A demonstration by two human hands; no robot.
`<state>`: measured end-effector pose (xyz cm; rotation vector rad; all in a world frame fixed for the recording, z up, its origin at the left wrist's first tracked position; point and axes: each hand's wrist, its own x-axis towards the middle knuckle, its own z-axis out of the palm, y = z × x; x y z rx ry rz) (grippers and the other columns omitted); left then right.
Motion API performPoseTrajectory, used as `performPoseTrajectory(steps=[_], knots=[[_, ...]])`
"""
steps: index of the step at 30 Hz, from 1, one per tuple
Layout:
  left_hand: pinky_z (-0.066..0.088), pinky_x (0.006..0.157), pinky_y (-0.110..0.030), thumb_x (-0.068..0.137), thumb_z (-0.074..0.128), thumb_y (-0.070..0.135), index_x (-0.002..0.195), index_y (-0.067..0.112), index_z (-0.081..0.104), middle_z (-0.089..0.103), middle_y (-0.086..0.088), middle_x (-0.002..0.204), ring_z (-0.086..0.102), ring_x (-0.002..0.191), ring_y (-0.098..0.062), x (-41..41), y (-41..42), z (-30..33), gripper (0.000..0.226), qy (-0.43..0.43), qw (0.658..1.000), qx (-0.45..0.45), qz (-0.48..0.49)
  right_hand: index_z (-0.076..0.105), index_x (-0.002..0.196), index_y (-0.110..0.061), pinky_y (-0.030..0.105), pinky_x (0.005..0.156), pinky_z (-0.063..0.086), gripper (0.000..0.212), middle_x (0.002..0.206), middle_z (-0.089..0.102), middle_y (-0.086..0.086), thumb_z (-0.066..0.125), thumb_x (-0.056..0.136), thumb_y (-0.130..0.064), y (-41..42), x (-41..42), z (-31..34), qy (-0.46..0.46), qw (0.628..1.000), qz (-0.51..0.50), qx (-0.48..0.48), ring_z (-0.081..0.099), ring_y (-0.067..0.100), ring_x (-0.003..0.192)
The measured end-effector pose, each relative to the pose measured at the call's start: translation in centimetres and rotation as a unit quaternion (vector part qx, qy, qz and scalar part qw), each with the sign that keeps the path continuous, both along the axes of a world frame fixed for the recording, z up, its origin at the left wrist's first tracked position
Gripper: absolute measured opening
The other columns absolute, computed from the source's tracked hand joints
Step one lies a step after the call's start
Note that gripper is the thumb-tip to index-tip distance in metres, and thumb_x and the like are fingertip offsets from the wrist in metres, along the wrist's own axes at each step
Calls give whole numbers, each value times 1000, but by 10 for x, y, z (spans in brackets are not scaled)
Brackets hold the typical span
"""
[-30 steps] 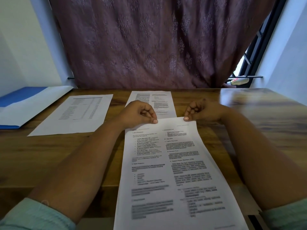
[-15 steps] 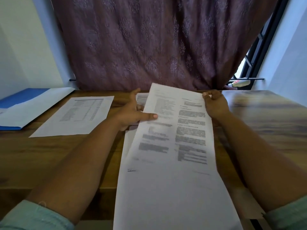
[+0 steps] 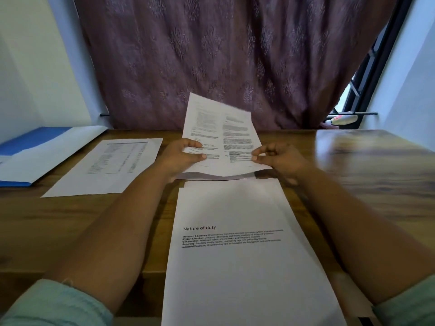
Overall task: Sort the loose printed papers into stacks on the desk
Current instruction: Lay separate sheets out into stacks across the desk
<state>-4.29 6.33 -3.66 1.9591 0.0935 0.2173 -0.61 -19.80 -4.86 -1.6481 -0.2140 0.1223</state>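
We are holding a white two-column printed sheet (image 3: 221,135) with both hands above the far middle of the brown wooden desk (image 3: 367,165). Our left hand (image 3: 181,158) is gripping its lower left edge, thumb on top and fingers curled beneath; our right hand (image 3: 277,161) is pinching its lower right corner between thumb and fingertips. The sheet is tilting up and away from us, its near edge hanging just above a stack of white printed sheets (image 3: 216,177) lying on the desk.

Nearer us, a tall pile of loose white papers (image 3: 244,267) is running over the desk's near edge. Toward the left edge a single white sheet with a printed table (image 3: 106,163) is lying flat, with a blue and white folder (image 3: 40,151) at the far left corner.

What may go wrong: the limp sheet is likely to curl or land crooked if we are letting go of one side first, and it could nudge the stack beneath out of line. The pile overhanging the near edge looks liable to slide off if our forearms are brushing it.

The top page of that pile is reading "Nature of duty", with bullets "Research & Learning", "Project Execution", "Collaboration", "Reporting", "Industrial Exposure". Text on the held sheet is too blurred to read.
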Motion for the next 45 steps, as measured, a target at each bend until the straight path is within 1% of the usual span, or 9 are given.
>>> performPoseTrajectory(steps=[4, 9, 12, 14, 17, 21, 28, 41, 45], knots=[[53, 94, -30, 76, 84, 12, 135, 33, 43, 52, 11, 130, 52, 119, -17, 9, 11, -6, 75, 54, 996, -52, -38, 70, 113, -16, 47, 89, 56, 21, 109, 72, 2, 63, 94, -22, 5, 10, -8, -40, 996, -36, -76, 69, 27, 103], [51, 70, -19, 76, 84, 25, 109, 25, 61, 54, 1, 130, 56, 102, -18, 20, 18, -22, 39, 51, 987, 141, 63, 43, 146, -21, 15, 100, 36, 42, 136, 52, 2, 42, 104, -24, 10, 8, -5, -141, 937, -14, -318, 52, 8, 102], [54, 77, -24, 78, 82, 33, 101, 21, 60, 59, 0, 119, 59, 90, -18, 21, 19, -23, 35, 61, 974, 201, 81, 31, 152, -23, 30, 104, 36, 48, 132, 55, 8, 35, 105, -34, 9, 4, -4, -158, 873, 36, -460, 43, -3, 77], [48, 76, -23, 82, 79, 33, 102, 18, 56, 56, 3, 109, 55, 87, -16, 16, 19, -19, 34, 68, 966, 235, 78, 31, 152, -24, 34, 112, 27, 49, 149, 44, 4, 33, 105, -37, 9, 5, -3, -171, 860, 55, -478, 53, 9, 111], [44, 83, -23, 84, 76, 38, 118, 17, 57, 54, -3, 123, 55, 104, -22, 11, 16, -15, 45, 83, 950, 287, 91, 40, 146, -27, 39, 115, 25, 46, 153, 39, 4, 34, 104, -43, 6, 5, -4, -146, 877, 6, -458, 41, 26, 135], [40, 98, -33, 77, 74, 58, 111, 30, 60, 48, -1, 139, 43, 127, -24, 0, 10, -5, 47, 60, 929, 359, 72, 73, 95, -23, 45, 95, 53, 30, 100, 73, 2, 70, 81, -49, -29, -6, 15, -117, 945, 18, -305, 68, 24, 98], [43, 70, -16, 69, 84, 48, 109, 32, 66, 58, 19, 100, 54, 92, -8, -27, -22, 3, 47, 60, 911, 337, -230, 70, 100, -29, 23, 79, 44, 55, 101, 67, -7, 86, 50, -48, -32, -19, 22, -68, 875, 208, -432, 59, 10, 93], [51, 68, -18, 69, 84, 47, 110, 33, 56, 59, 15, 106, 60, 91, -9, -32, -17, 3, 51, 86, 918, 307, -235, 70, 99, -17, 29, 78, 54, 24, 86, 73, 9, 79, 78, -25, -36, -20, 27, -100, 906, 190, -365, 69, 16, 77], [49, 70, -16, 73, 84, 40, 107, 26, 63, 61, 13, 105, 59, 92, -10, -30, -14, 9, 42, 24, 946, 276, -167, 61, 74, -21, 22, 68, 47, 21, 67, 70, -9, 64, 92, -30, -35, -22, 28, -110, 927, 115, -340, 65, 4, 64]])
